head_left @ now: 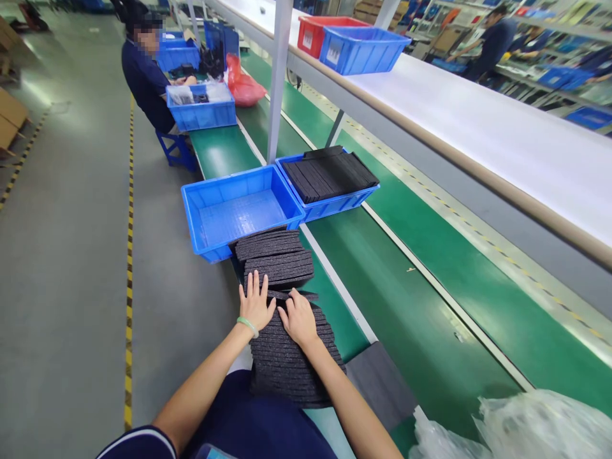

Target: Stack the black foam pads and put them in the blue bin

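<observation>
Just below the fingers, toward the person's body, lies a near row of black foam sheets (287, 366), thin edges showing. Right of it lies a flat dark sheet (382, 386). At the row's far end the left hand (257, 309) rests on the foam with fingers spread and loose, while the right hand (299, 319) bends its fingers at a thin sheet (310, 296); whether they pinch it cannot be told. Right of the fingers, a strip of green worktop (342, 331) gives sideways room up to a pale rail (335, 280); on the left, the worktop's edge runs close by, with floor (182, 306) beyond. Just ahead of the fingers sits a second foam block (275, 258), near that left edge. Past it, a blue bin (239, 210) juts over the edge, its inner bottom showing; on its right, another bin (335, 205) carries packed foam (329, 175). Farther ahead sits a co-worker (148, 83).
</observation>
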A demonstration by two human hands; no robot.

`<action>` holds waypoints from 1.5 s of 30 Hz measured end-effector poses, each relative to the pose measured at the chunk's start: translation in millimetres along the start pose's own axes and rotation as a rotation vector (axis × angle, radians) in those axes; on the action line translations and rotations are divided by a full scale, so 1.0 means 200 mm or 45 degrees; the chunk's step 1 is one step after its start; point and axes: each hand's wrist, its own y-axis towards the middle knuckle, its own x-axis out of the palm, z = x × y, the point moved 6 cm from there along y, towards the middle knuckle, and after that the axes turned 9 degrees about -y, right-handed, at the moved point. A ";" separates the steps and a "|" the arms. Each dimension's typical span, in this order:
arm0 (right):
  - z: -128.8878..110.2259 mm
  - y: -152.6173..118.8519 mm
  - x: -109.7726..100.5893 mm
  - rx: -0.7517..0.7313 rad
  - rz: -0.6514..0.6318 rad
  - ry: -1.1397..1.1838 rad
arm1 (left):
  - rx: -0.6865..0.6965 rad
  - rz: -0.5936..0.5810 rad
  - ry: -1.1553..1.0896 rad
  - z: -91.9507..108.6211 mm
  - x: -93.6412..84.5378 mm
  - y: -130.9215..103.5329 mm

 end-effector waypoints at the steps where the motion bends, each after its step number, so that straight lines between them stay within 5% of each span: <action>1: 0.01 0.01 0.01 0.023 -0.020 0.019 | 0.008 0.009 -0.008 0.00 0.00 -0.01; 9: 0.05 0.09 0.08 0.194 -0.134 -0.085 | 0.026 0.042 -0.039 0.01 -0.01 -0.03; 28: 0.04 0.14 0.03 0.053 0.107 -0.043 | 0.015 0.037 -0.060 0.01 0.00 -0.03; 37: 0.05 0.25 0.09 0.229 -0.110 -0.152 | 0.032 0.077 -0.048 0.01 -0.01 -0.04; 45: 0.04 0.24 0.06 0.187 0.049 -0.132 | 0.015 0.088 -0.050 0.01 0.00 -0.04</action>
